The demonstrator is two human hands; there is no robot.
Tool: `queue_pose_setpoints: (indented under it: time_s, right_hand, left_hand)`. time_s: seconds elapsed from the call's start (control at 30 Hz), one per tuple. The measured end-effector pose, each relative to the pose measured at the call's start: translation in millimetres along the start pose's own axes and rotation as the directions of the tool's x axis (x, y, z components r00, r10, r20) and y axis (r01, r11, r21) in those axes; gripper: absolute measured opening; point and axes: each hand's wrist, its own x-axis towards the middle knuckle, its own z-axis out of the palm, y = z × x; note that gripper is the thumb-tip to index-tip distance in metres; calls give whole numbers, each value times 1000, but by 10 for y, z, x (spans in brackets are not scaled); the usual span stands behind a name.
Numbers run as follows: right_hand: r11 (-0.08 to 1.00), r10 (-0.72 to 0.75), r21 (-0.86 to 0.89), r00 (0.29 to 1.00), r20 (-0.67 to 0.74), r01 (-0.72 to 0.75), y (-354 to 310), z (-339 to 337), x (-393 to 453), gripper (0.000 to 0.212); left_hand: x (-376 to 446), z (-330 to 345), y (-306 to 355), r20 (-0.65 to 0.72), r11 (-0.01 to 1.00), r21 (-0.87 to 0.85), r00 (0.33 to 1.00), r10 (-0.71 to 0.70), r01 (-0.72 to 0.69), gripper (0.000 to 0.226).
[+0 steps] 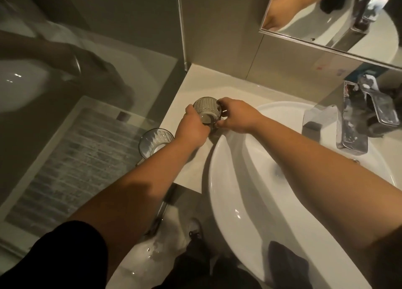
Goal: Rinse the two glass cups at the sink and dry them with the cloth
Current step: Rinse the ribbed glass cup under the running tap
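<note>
A second ribbed glass cup (155,142) stands upright on the bench (191,86), left of the grip and partly behind the left forearm. The left hand (191,127) and the right hand (236,117) both close around a ribbed glass cup (207,110), one on each side, over the bench. Right of the grip lies the white sink (250,201), a dark cloth (287,264) on its near rim, and the chrome tap (356,114) beyond.

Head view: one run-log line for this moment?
both hands hold far glass cup | near cup on counter | dark cloth on basin rim
</note>
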Motion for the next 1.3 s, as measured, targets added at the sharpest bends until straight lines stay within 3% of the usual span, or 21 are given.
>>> queue_pose_setpoints:
  time_s: [0.2,0.33,0.43,0.53,0.6,0.73,0.83,1.07,1.3]
  right_hand:
    - [996,27,-82,1000,14,-26,-12,-2,-37,54]
    - [983,33,-178,999,-4,-33,1,-8,-98,44]
    - [979,45,-198,999,-28,-50,22,-24,-179,50]
    - [979,37,-197,995,-90,-54,24,-46,-308,58]
    - [977,-10,-212,987,-163,-25,16,-42,-417,55]
    - [919,-214,-380,943,-254,106,-6,80,-652,39]
    - [866,-354,-447,907,-229,225,-93,249,-817,38]
    - [779,-483,-490,873,-70,392,-451,674,-1000,46]
    - [758,-451,-503,891,55,415,-615,869,-922,50]
  left_hand:
    - [-3,-6,7,25,1000,7,1000,-6,6,61]
    - [-29,-34,44,66,999,33,997,-27,24,90]
    - [-90,-78,94,65,999,40,997,-33,31,98]
    - [-240,-118,137,68,993,117,997,21,-29,92]
    - [-402,-160,134,42,971,210,993,108,-114,76]
    - [-800,-260,-17,-17,836,465,941,338,-292,52]
    - [-1069,-315,-273,-39,789,554,938,343,-266,58]
    - [-1419,-364,-1141,-322,922,380,924,207,-74,64]
    - [-1270,-426,-1374,-238,998,33,971,-37,46,45]
